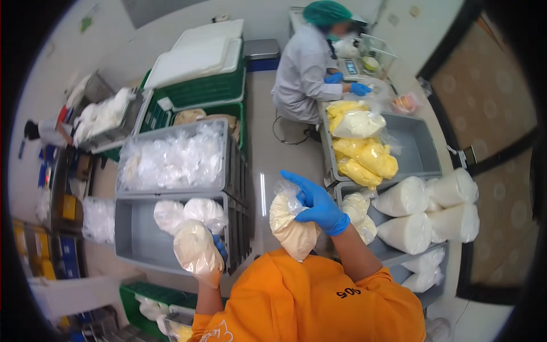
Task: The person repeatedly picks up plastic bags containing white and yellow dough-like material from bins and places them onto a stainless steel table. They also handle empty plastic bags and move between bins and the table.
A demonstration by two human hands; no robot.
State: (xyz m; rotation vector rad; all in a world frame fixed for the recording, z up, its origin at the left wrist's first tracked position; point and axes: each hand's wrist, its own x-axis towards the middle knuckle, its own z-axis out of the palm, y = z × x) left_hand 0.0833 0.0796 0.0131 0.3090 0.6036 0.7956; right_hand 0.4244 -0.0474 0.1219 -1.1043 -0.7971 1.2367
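Pale, shiny floor (pixel 265 154) runs as an aisle between grey plastic crates on both sides. From my remote seat I see two blue-gloved hands in front of an orange top (pixel 325 302), each with a load.

Right hand (pixel 322 211): index stretched out past the load, thumb laid along its near side, the hand partly closed on the upper part of a cream-filled clear plastic bag with a crumpled neck (pixel 292 228). Neck sits just left of the fingers; the full body hangs below the thumb. I cannot make out every finger's contact.

Left hand (pixel 219 247): mostly hidden behind a rounded, cream-filled plastic bag (pixel 196 245). Blue fingertips show at the bag's right edge, so I note a hold from behind; how far those fingers spread, I cannot tell. This bag is in front of a grey crate (pixel 134 231) where two rounded off-white bags (pixel 204 212) lie.

Off right: large white-filled bags (pixel 409 196), then yellow-filled bags (pixel 364 159), then a co-worker in a white coat (pixel 302 74) at the bench.
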